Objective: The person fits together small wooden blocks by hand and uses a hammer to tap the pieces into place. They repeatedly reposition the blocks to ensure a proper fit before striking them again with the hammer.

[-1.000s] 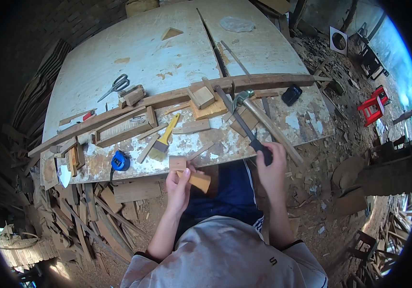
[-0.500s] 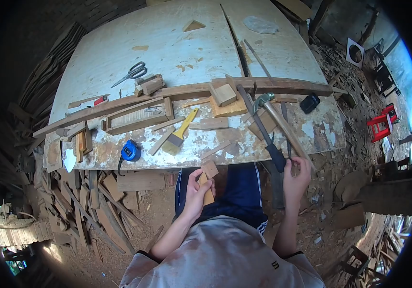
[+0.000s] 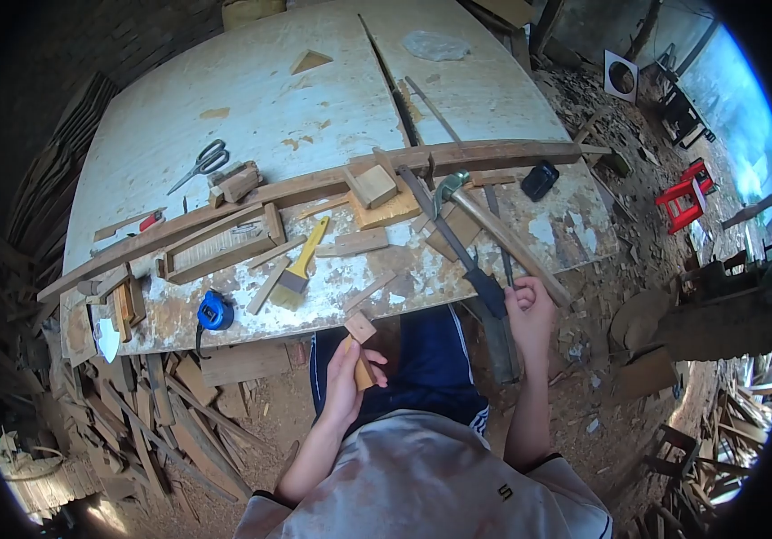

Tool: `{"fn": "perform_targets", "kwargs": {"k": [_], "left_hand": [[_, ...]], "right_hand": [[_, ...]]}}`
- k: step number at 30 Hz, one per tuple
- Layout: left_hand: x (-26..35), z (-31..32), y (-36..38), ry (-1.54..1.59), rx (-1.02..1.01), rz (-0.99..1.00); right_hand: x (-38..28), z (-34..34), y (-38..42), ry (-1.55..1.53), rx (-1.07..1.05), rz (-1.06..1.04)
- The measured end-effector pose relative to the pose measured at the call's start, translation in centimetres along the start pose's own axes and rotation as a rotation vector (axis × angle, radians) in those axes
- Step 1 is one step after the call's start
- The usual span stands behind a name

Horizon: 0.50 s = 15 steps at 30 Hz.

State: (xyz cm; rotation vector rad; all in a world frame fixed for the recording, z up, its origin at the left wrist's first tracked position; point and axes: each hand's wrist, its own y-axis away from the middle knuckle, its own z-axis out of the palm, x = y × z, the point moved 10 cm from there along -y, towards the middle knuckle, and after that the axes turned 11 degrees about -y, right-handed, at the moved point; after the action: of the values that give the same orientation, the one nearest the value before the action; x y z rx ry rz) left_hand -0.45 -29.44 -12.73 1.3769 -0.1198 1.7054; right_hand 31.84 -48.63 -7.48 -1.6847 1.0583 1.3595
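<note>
My left hand [image 3: 343,384] is closed around a small wooden piece [image 3: 364,372] in front of the table edge. A square block [image 3: 360,327] with a small hole forms its upper end. At the table's front edge, the fingers of my right hand [image 3: 530,314] pinch the near end of a slim dark rod-shaped tool [image 3: 499,225]. Just left of that hand lies a longer flat tool with a black handle [image 3: 486,289]. A hammer [image 3: 516,235] crosses the table beside it, its wooden handle reaching past my right fingers.
On the worn table [image 3: 251,99] lie a yellow-handled brush [image 3: 305,262], a blue tape measure [image 3: 215,311], scissors [image 3: 206,164] and a black object [image 3: 540,181]. A long wooden beam [image 3: 314,186] spans it. Wood offcuts [image 3: 179,418] heap on the floor at left.
The view has shifted, so the table sits further left. My left hand has turned, its fingers now showing right of the wooden piece. My right fingers stay at the slim tool's end.
</note>
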Motion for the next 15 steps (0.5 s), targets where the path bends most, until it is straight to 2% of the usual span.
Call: {"fn": "perform_targets", "kwargs": {"k": [4, 7, 10, 15], "left_hand": [[-0.1, -0.6, -0.1, -0.008, 0.014, -0.002], [-0.1, -0.7, -0.2, 0.008, 0.006, 0.002], [-0.2, -0.7, -0.2, 0.026, -0.001, 0.026], [0.2, -0.6, 0.1, 0.015, 0.082, 0.048]], "right_hand": [[0.9, -0.1, -0.3, -0.162, 0.012, 0.032], [1.1, -0.2, -0.5, -0.035, -0.03, 0.043], [-1.1, -0.5, 0.0, 0.071, 0.022, -0.006], [-7.8, -3.3, 1.2, 0.401, 0.326, -0.453]]}}
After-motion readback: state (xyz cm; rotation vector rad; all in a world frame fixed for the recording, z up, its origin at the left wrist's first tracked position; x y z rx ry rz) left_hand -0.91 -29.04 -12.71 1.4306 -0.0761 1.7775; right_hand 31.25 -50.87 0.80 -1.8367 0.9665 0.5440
